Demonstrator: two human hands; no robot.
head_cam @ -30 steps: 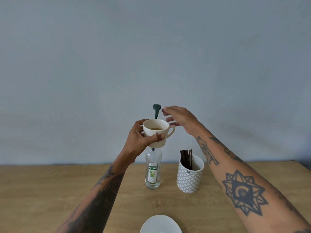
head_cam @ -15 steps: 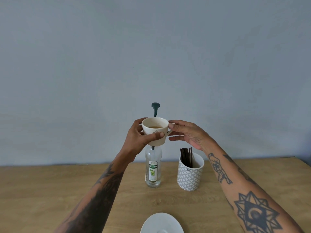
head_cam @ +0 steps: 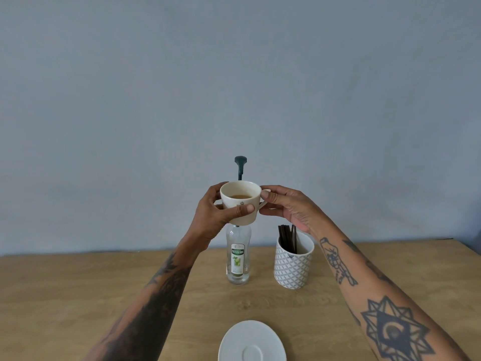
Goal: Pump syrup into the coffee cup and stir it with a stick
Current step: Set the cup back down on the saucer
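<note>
In the head view, both hands hold a cream coffee cup (head_cam: 240, 201) up in the air, in front of the syrup bottle (head_cam: 238, 259). The left hand (head_cam: 216, 217) wraps the cup's left side, thumb pressed across its near face. The right hand (head_cam: 286, 207) closes on the handle at the cup's right, thumb on top and fingers curled beneath. Brown coffee shows low inside the cup. The clear bottle stands upright on the wooden table (head_cam: 78, 295) toward its far edge, and its dark pump head (head_cam: 240, 162) rises above the cup's far rim. Just right of the bottle stands a patterned white holder (head_cam: 294, 264) with dark stir sticks (head_cam: 286, 237) upright in it. A white saucer (head_cam: 252, 342) lies at the near edge.
</note>
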